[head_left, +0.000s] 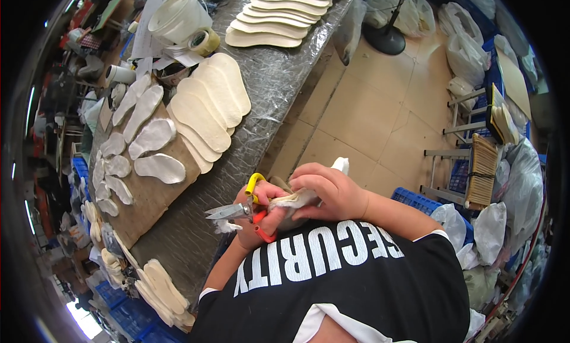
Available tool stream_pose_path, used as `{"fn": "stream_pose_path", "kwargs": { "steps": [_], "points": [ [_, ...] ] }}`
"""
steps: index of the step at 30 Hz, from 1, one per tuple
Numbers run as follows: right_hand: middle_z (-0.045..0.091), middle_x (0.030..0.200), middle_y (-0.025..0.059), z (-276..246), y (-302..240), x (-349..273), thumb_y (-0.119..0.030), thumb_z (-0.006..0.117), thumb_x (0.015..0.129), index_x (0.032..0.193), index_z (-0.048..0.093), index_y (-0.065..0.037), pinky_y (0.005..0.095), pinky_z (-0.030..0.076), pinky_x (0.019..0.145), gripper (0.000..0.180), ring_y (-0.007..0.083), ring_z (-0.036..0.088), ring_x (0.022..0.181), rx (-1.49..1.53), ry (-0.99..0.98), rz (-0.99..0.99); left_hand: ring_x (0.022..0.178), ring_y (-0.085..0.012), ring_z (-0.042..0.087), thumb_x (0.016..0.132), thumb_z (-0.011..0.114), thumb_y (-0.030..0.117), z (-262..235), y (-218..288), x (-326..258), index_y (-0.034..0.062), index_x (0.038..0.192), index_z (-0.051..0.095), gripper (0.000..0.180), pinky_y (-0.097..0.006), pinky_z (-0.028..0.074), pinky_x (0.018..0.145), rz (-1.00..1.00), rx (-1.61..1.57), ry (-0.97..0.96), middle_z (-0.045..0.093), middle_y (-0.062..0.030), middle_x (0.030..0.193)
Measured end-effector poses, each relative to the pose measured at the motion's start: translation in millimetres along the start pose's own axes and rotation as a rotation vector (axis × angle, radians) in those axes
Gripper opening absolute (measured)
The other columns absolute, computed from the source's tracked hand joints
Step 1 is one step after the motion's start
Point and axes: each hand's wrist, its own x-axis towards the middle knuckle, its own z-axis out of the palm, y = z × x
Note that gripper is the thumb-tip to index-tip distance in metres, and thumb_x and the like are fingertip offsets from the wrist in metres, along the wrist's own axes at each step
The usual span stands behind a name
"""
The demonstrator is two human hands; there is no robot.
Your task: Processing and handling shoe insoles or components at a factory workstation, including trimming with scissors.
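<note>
Trimming an insole [300, 199] with snips [234, 210], centre frame.
Left hand [256, 215] grip closed on snips; right hand [329, 191] pinches insole, edge probably half-trimmed; next cut needs insole turned.

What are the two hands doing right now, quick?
Left hand: closed on the small snips with yellow and red handles.
Right hand: closed around a pale insole piece.

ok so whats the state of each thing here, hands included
left hand: gripping the snips
snips: blades nearly closed, pointing left
right hand: clasping the insole
insole: held off the table
tape roll: lying flat
white bucket: tipped on its side
</note>
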Motion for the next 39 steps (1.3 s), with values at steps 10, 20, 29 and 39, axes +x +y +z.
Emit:
{"fn": "stream_pose_path", "kwargs": {
  "steps": [10,20,29,39],
  "points": [
    [0.065,0.083,0.0037,-0.7,3.3,-3.8,0.0,0.074,0.059,0.086,0.062,-0.008,0.0358,0.048,0.063,0.031,0.0232,0.063,0.074,-0.112,-0.082,0.028,0.071,-0.014,0.055,0.076,0.069,0.001,9.9,-5.7,-1.7,0.0045,0.077,0.049,0.02,-0.028,0.044,0.069,-0.053,-0.204,0.084,0.066,-0.0085,0.081],
    [0.065,0.081,0.0047,-6.1,5.5,-4.0,-0.003,0.068,0.061,0.084,0.063,-0.009,0.0372,0.049,0.069,0.025,0.0251,0.063,0.079,-0.242,-0.26,0.132,0.077,-0.0142,0.057,0.078,0.07,-0.001,9.2,-15.1,-9.1,0.0054,0.082,0.044,0.027,-0.028,0.046,0.071,-0.233,-0.419,0.118,0.064,-0.0093,0.09],
    [0.066,0.08,0.0083,-34.5,-2.2,10.0,0.004,0.07,0.056,0.084,0.065,-0.005,0.0384,0.051,0.066,0.03,0.0282,0.063,0.076,-0.188,-0.293,0.226,0.097,-0.0433,0.051,0.08,0.071,0.016,-45.2,5.9,-2.7,-0.0043,0.106,0.047,0.04,-0.046,0.044,0.086,0.019,0.925,-0.18,0.052,-0.0236,0.105],
    [0.067,0.083,0.0101,-35.3,-15.2,17.5,0.001,0.072,0.061,0.087,0.067,-0.004,0.0378,0.052,0.072,0.027,0.0293,0.064,0.081,-0.037,-0.376,0.368,0.096,-0.0341,0.053,0.075,0.065,0.015,-57.4,25.4,-3.9,-0.0004,0.099,0.051,0.032,-0.043,0.044,0.084,0.144,1.249,-0.297,0.051,-0.0165,0.1]
  ]
}}
